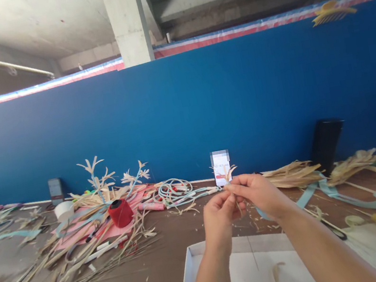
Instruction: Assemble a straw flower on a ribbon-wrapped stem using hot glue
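A broad, flat blue partition (203, 100) stands behind a dark brown tabletop (141, 274); on this lies a shallow, white open box (270, 242), partly under the forearms; the right hand (259, 191) pinches a small sprig of straw-coloured, petal-like strips (228, 175) between thumb and fingers, while the left hand (220, 208) pinches it just below; the sprig is upright near the box's far edge, before a bright-screened upright phone (221, 164); a red, rounded spool (120, 213) sits well to the left.
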Demonstrator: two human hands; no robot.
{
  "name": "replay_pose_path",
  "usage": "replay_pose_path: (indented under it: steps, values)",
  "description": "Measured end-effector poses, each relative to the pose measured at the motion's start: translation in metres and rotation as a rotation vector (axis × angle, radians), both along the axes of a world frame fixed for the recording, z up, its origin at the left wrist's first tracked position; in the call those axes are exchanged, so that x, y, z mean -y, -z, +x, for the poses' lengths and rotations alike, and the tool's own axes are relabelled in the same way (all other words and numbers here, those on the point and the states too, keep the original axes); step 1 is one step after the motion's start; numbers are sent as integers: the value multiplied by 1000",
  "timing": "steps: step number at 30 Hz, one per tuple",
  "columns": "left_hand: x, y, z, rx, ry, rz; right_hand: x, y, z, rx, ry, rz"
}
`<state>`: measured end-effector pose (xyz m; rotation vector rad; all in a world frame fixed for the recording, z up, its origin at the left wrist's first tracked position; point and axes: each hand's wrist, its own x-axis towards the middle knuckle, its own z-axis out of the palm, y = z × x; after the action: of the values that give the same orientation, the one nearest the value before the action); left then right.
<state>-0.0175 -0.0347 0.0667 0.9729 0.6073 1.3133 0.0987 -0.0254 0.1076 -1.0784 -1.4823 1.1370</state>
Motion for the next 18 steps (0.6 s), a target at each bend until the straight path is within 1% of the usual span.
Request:
replay_pose_path:
  steps: [3,8,10,14,16,18]
  values:
    - [0,1,-1,17,-7,-23,0,1,0,18,-17,39]
    - [-2,2,-1,-15,-97,-32,1,-2,-3,81,-11,88]
    - [-2,2,0,-14,-118,-28,0,-2,-3,63,-1,62]
    - [-4,4,1,2,-146,-19,-3,2,-3,6,40,-54]
    - [-4,4,2,-5,-167,-16,-5,3,-2,7,66,-53]
    - [-4,3,2,-17,-188,-28,-5,4,-2,23,98,-10]
